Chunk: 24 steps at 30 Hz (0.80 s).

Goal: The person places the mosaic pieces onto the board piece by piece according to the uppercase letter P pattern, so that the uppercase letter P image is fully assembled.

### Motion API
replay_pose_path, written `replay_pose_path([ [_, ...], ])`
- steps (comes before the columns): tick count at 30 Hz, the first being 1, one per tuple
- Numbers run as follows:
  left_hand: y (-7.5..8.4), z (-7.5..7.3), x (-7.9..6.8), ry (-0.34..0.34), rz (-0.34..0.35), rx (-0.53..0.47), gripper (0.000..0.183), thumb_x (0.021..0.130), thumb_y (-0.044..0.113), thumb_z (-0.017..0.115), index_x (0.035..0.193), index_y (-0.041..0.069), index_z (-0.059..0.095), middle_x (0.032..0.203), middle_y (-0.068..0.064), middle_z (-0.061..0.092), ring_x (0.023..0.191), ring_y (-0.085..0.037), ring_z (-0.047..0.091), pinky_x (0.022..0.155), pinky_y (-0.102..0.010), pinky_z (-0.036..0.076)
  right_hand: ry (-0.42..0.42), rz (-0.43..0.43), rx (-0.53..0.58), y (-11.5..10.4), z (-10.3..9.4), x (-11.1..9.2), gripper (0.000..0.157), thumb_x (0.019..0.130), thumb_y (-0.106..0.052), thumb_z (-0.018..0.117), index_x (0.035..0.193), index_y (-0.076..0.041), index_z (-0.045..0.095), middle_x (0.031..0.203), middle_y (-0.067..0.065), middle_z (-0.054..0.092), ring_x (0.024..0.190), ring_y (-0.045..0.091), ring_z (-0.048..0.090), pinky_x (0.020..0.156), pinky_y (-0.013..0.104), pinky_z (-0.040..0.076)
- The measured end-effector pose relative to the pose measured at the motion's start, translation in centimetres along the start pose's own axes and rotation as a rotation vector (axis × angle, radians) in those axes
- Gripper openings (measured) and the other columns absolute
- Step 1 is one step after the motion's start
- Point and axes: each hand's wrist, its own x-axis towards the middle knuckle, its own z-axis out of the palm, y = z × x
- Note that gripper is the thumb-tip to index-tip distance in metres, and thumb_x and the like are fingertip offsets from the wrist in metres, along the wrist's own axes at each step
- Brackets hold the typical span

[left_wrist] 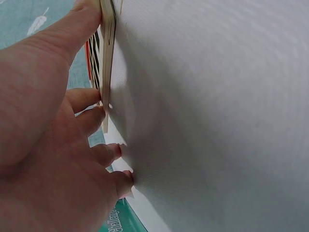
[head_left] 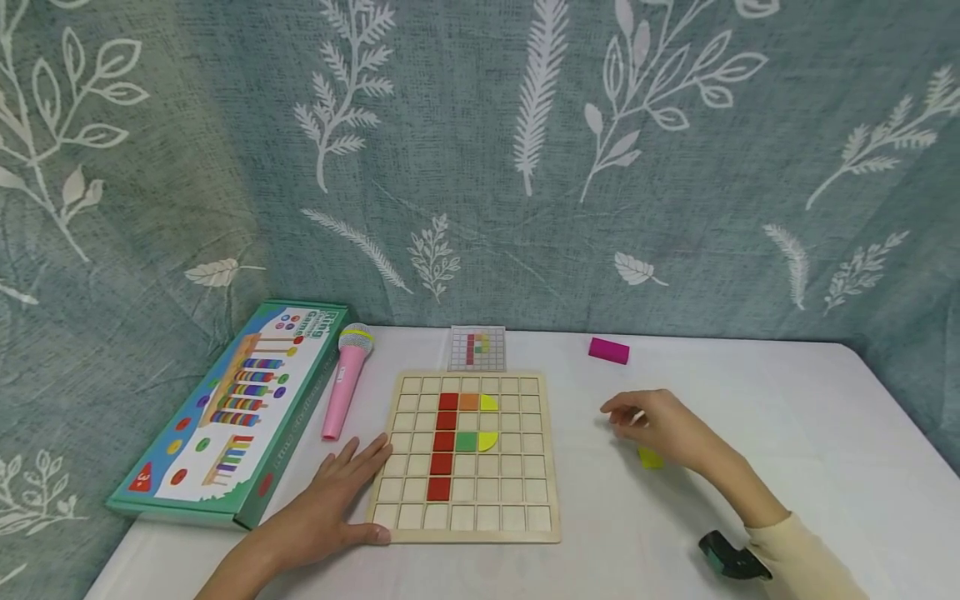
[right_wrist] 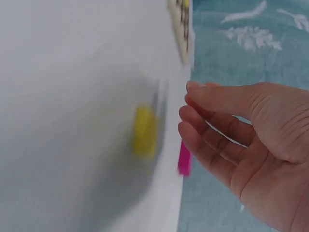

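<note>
A wooden grid board (head_left: 510,492) lies flat on the table. Red squares (head_left: 444,442) run down one column, with an orange square (head_left: 468,402), a green square (head_left: 466,442) and two yellow rounded pieces (head_left: 488,441) to their right. My left hand (head_left: 315,508) rests at the board's left edge, fingers spread, with its thumb on the near left corner. To the right of the board, my right hand (head_left: 663,429) hovers with loosely bent fingers; nothing shows between them in the right wrist view. Below it lies a yellow block (right_wrist: 145,133), partly hidden in the head view.
A small pattern card (head_left: 477,348) sits just behind the board. A magenta block (head_left: 609,351) lies at the back right. At the left are a pink microphone (head_left: 347,387) and a green game box (head_left: 247,400). A patterned curtain (head_left: 480,167) hangs behind the white table.
</note>
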Motion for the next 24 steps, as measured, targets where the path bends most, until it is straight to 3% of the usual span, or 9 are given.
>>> replay_pose_path([
  [11, -0.2, 0.0, -0.1, 0.009, 0.018, 0.006, 0.102, 0.073, 0.052, 0.078, 0.151, 0.003, 0.033, 0.159, -0.016, 0.025, 0.144, -0.051, 0.009, 0.112, -0.069, 0.008, -0.044, 0.019, 0.021, 1.7, -0.9, -4.1, 0.031, 0.083, -0.003, 0.075, 0.113, -0.004, 0.070, 0.109, 0.003, 0.071, 0.094, 0.014, 0.065, 0.081, 0.027, 0.056],
  [16, -0.1, 0.0, 0.0, 0.003, 0.018, -0.001, 0.103, 0.073, 0.052, 0.077, 0.152, 0.004, 0.033, 0.159, -0.017, 0.025, 0.144, -0.051, 0.009, 0.112, -0.069, 0.007, -0.067, 0.033, 0.040, 2.1, -0.8, -4.8, 0.032, 0.083, -0.006, 0.075, 0.115, -0.005, 0.069, 0.112, 0.003, 0.071, 0.096, 0.013, 0.064, 0.081, 0.027, 0.056],
  [24, 0.0, 0.0, 0.0, -0.001, 0.019, -0.005, 0.103, 0.073, 0.052, 0.077, 0.151, 0.003, 0.033, 0.159, -0.017, 0.025, 0.144, -0.051, 0.009, 0.111, -0.070, 0.007, -0.031, 0.017, 0.006, 2.0, -0.4, -4.7, 0.033, 0.080, -0.001, 0.077, 0.112, -0.004, 0.070, 0.106, 0.001, 0.070, 0.090, 0.010, 0.061, 0.076, 0.026, 0.055],
])
